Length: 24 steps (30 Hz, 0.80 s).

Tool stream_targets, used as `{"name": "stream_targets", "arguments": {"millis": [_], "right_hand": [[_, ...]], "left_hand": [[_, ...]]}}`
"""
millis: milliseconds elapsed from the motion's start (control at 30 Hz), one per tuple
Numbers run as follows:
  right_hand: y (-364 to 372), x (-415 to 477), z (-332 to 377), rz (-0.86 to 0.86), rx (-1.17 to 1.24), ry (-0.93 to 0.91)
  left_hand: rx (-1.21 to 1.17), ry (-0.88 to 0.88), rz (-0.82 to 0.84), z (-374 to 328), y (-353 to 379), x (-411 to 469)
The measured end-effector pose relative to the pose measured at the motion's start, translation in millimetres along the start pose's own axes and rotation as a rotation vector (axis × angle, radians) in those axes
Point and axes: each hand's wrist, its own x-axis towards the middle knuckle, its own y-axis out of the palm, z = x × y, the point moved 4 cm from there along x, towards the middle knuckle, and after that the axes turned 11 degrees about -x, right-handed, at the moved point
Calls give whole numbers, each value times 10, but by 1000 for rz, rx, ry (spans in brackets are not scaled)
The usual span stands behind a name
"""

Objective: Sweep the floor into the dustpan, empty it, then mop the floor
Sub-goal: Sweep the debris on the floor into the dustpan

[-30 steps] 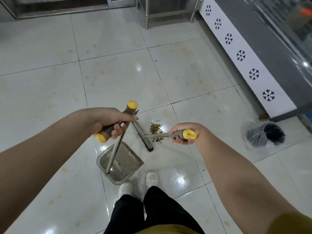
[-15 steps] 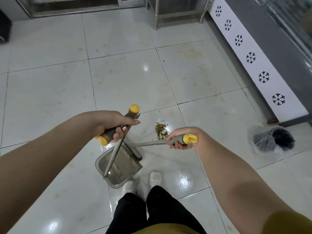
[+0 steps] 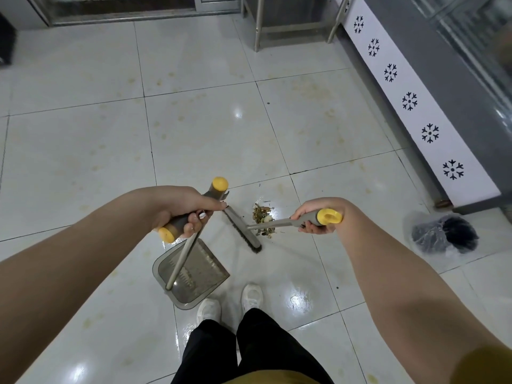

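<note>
Dustpan, grey plastic [image 3: 205,275]: lower centre; left hand [image 3: 182,210] grips its handle.
Brown debris pile [image 3: 261,214]: centre, unswept; right hand [image 3: 318,217] grasps grey broom [image 3: 243,231].
Pending: emptying, mopping.

The floor [image 3: 83,134] ahead and to the left is wide open. A long counter [image 3: 415,112] shuts off the right side. A bag [image 3: 443,236] sits on the floor just by its near end. Metal legs [image 3: 258,26] stand far ahead. The dustpan [image 3: 206,263] lies right by the shoes [image 3: 251,296].
</note>
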Motion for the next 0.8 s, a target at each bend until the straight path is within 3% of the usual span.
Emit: {"name": "stream_targets", "arguments": {"millis": [267,533,667,800], "right_hand": [[-354,-289,531,-85,-62,-110],[-443,-306,1014,-335,-293,-240],[-552,1,958,-432,-315,-209],[-499,314,769,-423,-395,-139]], "left_hand": [[-28,34,-6,-201,-53,6],[-71,29,-4,-396,-28,78],[-83,39,-1,-509,-14,186],[-100,31,-6,-602,-27,264]]}}
